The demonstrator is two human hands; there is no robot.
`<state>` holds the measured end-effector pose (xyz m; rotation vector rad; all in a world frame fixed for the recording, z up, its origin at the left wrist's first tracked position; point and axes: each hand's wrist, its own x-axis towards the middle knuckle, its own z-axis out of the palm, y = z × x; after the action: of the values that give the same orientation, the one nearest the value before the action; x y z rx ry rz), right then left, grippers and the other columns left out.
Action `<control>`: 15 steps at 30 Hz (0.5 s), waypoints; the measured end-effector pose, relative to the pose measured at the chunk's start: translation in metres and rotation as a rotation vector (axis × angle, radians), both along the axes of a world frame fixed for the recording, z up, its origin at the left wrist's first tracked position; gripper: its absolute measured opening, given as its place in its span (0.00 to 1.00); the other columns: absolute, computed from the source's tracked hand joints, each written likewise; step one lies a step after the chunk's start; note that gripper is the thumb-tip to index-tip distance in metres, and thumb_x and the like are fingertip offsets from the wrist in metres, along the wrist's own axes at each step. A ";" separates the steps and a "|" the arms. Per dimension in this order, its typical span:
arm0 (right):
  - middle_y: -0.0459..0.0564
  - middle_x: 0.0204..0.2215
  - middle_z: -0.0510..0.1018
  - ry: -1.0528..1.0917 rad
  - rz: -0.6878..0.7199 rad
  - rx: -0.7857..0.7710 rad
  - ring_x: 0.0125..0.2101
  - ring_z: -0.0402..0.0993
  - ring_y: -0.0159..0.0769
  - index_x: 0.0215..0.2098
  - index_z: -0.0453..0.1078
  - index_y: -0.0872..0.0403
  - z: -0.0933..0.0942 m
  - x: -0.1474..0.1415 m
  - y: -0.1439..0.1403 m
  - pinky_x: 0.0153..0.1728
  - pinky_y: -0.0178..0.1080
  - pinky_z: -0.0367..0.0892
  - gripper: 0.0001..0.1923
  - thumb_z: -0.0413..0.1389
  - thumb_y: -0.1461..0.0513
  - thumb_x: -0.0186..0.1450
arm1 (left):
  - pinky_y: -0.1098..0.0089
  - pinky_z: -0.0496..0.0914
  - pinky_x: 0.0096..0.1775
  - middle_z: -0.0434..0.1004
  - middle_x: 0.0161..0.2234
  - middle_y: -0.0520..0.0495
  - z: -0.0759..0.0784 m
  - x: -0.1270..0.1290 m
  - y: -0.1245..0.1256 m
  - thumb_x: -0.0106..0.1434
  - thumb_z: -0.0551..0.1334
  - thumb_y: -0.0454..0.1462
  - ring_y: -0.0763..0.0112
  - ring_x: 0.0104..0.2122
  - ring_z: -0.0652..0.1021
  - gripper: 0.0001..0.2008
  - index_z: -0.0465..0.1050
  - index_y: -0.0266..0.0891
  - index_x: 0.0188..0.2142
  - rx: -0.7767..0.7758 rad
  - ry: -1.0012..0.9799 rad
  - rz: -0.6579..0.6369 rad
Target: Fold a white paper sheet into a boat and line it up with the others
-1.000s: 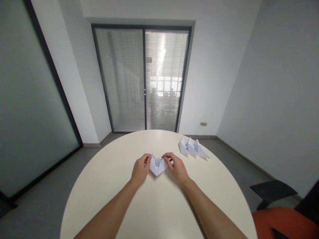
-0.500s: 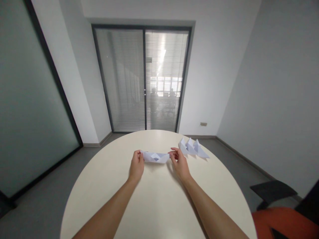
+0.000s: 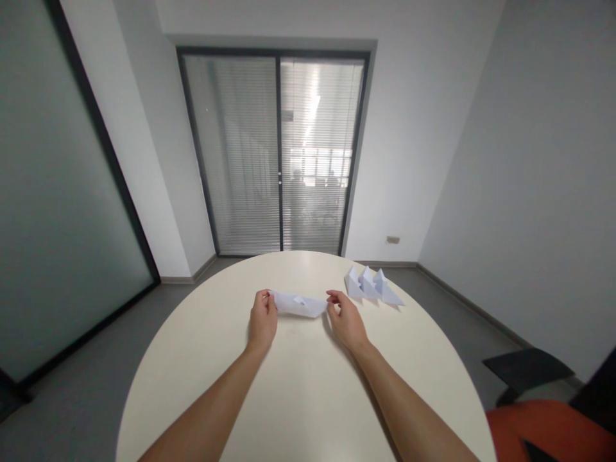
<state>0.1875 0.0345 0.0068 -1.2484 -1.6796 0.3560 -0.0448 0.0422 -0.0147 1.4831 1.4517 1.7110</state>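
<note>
a round worktop (image 3: 298, 391) fills the lower middle of the view, cream, smooth and matt, with a soft sheen near its far edge. beyond the worktop the floor (image 3: 86, 378) is grey and plain. straight behind the worktop stands a sliding door (image 3: 276, 154) with a dark frame and glass panes covered by fine horizontal blinds; light comes through the right pane. left of the worktop a large frosted glass wall (image 3: 52, 205) runs in a dark frame. right of the worktop a bare pale wall (image 3: 529, 179) slopes away, and at the worktop's near right edge sit a black armrest (image 3: 527, 369) and an orange seat (image 3: 548, 430).

a paper boat (image 3: 298, 303) lies over the middle of the worktop, toward its far half. it is thin white paper, long and flat, drawn out sideways with a small peak at its centre and sharp creases. the left hand (image 3: 262, 321) pinches its left tip, grip closed on the paper. the right hand (image 3: 345, 319) meets its right tip with curled fingers; whether that grip clamps the paper i cannot tell.

near the worktop's far right edge three more boats (image 3: 373, 285) stand in a close row, white, folded, with pointed triangular sails, well apart from the hands.
</note>
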 end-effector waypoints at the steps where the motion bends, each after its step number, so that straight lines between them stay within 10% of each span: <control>1: 0.54 0.43 0.78 -0.040 0.000 0.018 0.45 0.74 0.43 0.53 0.69 0.53 0.002 -0.001 -0.003 0.50 0.47 0.67 0.18 0.49 0.59 0.66 | 0.67 0.73 0.38 0.79 0.37 0.45 0.002 0.001 -0.002 0.70 0.51 0.47 0.65 0.37 0.80 0.12 0.63 0.43 0.45 0.008 0.020 0.004; 9: 0.58 0.58 0.71 -0.303 0.211 0.178 0.57 0.65 0.50 0.65 0.58 0.52 0.016 -0.013 -0.023 0.59 0.53 0.58 0.38 0.63 0.54 0.59 | 0.67 0.71 0.39 0.81 0.42 0.44 0.020 0.014 -0.024 0.72 0.49 0.44 0.65 0.38 0.80 0.10 0.63 0.43 0.45 0.073 0.194 -0.059; 15: 0.54 0.51 0.76 -0.237 0.221 0.126 0.48 0.71 0.44 0.62 0.61 0.51 0.010 -0.013 -0.019 0.54 0.47 0.63 0.34 0.63 0.61 0.59 | 0.67 0.70 0.42 0.81 0.43 0.46 0.018 0.019 -0.026 0.73 0.48 0.42 0.66 0.38 0.80 0.09 0.63 0.44 0.45 0.113 0.224 -0.111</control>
<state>0.1743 0.0160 0.0169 -1.0457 -2.0190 0.2362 -0.0258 0.0163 0.0036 1.8309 1.3699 1.6254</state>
